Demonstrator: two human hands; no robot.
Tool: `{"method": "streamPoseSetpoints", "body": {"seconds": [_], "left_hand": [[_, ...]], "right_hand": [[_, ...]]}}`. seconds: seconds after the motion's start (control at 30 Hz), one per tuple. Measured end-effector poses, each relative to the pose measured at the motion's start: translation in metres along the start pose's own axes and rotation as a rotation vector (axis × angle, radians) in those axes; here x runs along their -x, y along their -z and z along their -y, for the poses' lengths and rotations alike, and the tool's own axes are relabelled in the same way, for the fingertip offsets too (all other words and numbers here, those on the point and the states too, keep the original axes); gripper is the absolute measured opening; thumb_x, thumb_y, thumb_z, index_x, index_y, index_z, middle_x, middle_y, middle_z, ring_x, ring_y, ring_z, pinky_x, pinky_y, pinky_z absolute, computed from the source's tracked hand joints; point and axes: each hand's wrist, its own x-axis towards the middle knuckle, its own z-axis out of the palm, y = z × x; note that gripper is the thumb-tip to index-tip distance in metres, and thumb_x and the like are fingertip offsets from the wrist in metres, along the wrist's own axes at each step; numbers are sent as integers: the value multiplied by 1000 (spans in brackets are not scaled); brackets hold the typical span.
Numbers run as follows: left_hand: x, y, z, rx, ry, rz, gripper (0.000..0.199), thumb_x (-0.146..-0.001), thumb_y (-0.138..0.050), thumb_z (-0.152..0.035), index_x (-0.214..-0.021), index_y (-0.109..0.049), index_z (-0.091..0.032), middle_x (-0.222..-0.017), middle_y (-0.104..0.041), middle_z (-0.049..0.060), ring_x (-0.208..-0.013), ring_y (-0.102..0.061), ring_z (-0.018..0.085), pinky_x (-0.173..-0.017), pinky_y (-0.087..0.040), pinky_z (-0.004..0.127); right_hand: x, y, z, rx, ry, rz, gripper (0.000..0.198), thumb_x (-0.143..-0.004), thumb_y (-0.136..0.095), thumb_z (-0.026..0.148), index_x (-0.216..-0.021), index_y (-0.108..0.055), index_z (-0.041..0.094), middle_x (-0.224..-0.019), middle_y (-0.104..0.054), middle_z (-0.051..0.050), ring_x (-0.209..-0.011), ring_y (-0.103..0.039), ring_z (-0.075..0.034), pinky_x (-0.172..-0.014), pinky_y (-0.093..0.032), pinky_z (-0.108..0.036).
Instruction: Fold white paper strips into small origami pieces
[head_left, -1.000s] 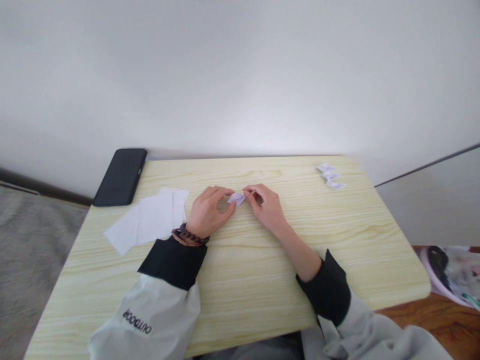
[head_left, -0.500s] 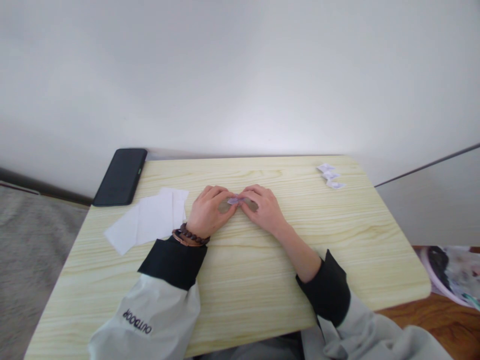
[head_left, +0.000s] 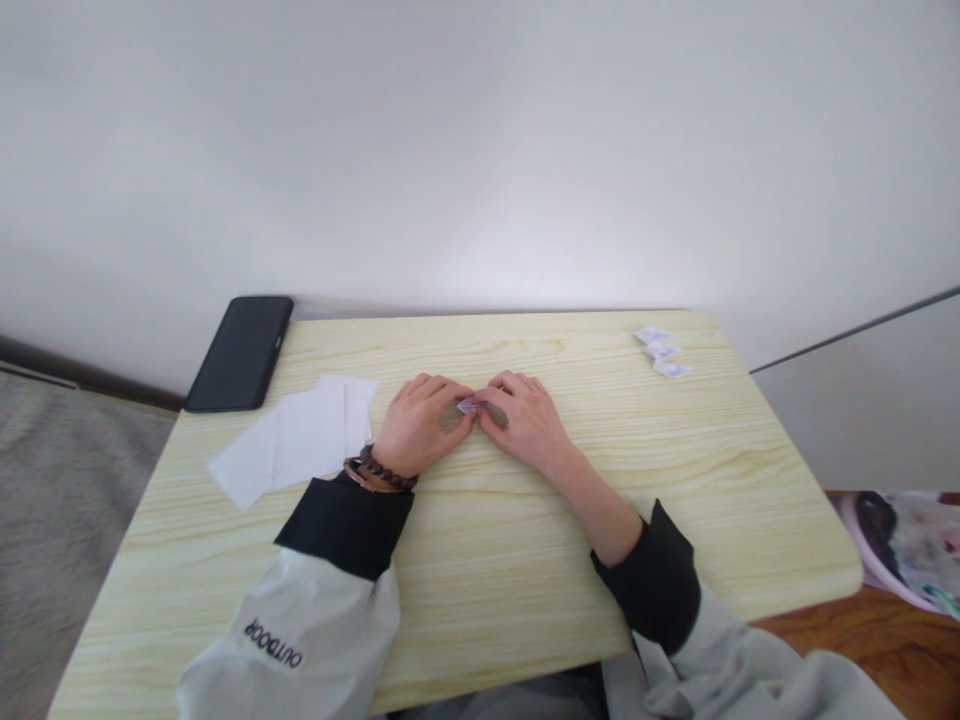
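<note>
A small folded piece of pale purple-white paper point(head_left: 469, 405) is pinched between my two hands over the middle of the table. My left hand point(head_left: 422, 420) grips it from the left with thumb and fingertips, the wrist wearing a dark beaded bracelet. From the right, thumb and fingers of my right hand point(head_left: 523, 415) close on the same paper. The fingertips of both hands nearly meet and cover part of its folds. Several white paper sheets point(head_left: 309, 435) lie overlapping just left of my left hand.
Three small folded paper pieces point(head_left: 661, 350) lie in a row at the table's back right. A black phone-like device point(head_left: 241, 352) rests at the back left corner. The wooden table point(head_left: 487, 600) stands against a white wall point(head_left: 480, 150). A bin with a plastic bag point(head_left: 911, 545) is at the lower right.
My fingers have shifted slightly on the folded paper, and a little more of its pointed left end shows. Both hands stay in nearly the same place.
</note>
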Motion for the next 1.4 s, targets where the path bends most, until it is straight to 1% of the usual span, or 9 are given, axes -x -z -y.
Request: {"method": "streamPoseSetpoints", "body": {"seconds": [0.1,0.2,0.3,0.57,0.9,1.0,1.17,1.3,1.4], "left_hand": [[0,0,1,5,-2,23,18,-82,-57,-29,-96,-62,-19,-93,-67,4,-90,-55,22,-81,-43,35],[0,1,1,5,-6,31,18,-82,-57,-28,-96,-62,-19,-93,-67,4,-90,-55,22,-82,-42,35],[0,1,0,5,-7,36,17,-82,-56,-29,-94,-62,-20,-92,-67,3,-90,-55,21,-81,-42,35],[0,1,-1,-3,-7,38,16,-82,-57,-30,-93,-63,-19,-91,-67,3,-88,-55,21,-80,-42,35],[0,2,-1,-2,30,2,18,-82,-56,-28,-96,-63,-19,-90,-65,5,-89,-56,22,-81,-44,36],[-1,1,-1,-2,26,0,17,-82,-57,-27,-95,-63,-19,-90,-65,5,-89,-56,22,-81,-44,35],[-1,1,0,-3,8,3,17,-82,-57,-28,-96,-62,-19,-87,-65,4,-87,-55,21,-80,-44,35],[-1,2,-3,-12,21,7,13,-82,-56,-28,-90,-61,-19,-86,-64,4,-86,-55,21,-79,-44,35],[-1,4,-5,-18,33,0,9,-82,-55,-27,-85,-60,-20,-84,-64,4,-84,-55,21,-78,-44,34]], "right_hand": [[0,3,2,3,1,6,19,-85,-53,24,-100,-65,22,-95,-60,-5,-88,-53,-19,-79,-36,-32],[0,4,3,3,-14,5,18,-86,-52,25,-98,-65,21,-93,-60,-5,-87,-54,-19,-79,-36,-32],[0,3,2,22,-28,13,16,-85,-54,26,-95,-65,22,-90,-61,-4,-86,-54,-19,-77,-35,-32],[-1,0,-1,17,-33,23,15,-83,-58,27,-96,-66,23,-91,-61,-3,-86,-54,-19,-77,-35,-31],[0,-4,-5,-135,-35,-82,16,-87,-54,26,-98,-64,21,-92,-63,-3,-87,-57,-16,-77,-39,-29],[0,-5,-5,-109,-24,-60,16,-87,-54,26,-98,-64,22,-93,-63,-3,-89,-57,-17,-79,-38,-30],[0,-3,-3,-48,-3,-47,22,-84,-55,24,-105,-62,21,-101,-60,-5,-91,-57,-18,-80,-39,-30],[0,0,-1,-24,7,-9,17,-87,-52,25,-98,-64,21,-102,-59,-5,-84,-56,-16,-77,-38,-30],[-1,1,0,-11,4,15,16,-88,-51,26,-95,-64,22,-99,-60,-5,-85,-56,-17,-78,-37,-31]]}}
